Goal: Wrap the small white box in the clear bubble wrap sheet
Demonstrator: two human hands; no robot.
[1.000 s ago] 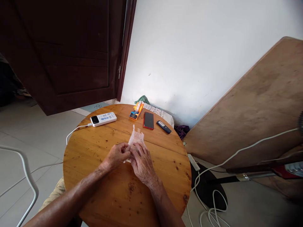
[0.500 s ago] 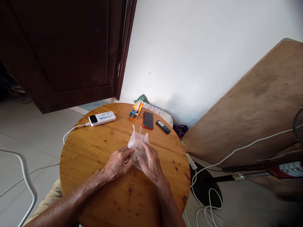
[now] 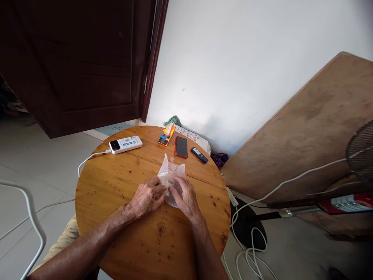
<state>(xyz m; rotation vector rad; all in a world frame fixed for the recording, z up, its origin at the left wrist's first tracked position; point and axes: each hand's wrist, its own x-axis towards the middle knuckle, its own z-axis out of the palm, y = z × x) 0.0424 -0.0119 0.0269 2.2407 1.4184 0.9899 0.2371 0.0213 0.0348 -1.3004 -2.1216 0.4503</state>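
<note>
Round wooden table: power bank, tape dispenser, red-edged phone, dark remote-like device near the far rim; bubble wrap nearer, apparently resting on wood, partly hidden.

The person's two hands are bare, with creased knuckles and wrinkled backs, and both forearms are uncovered by any sleeve, while at the near left, beside the round wooden worktop, a fold of loose, rumpled beige trouser fabric covers part of a leg.
</note>
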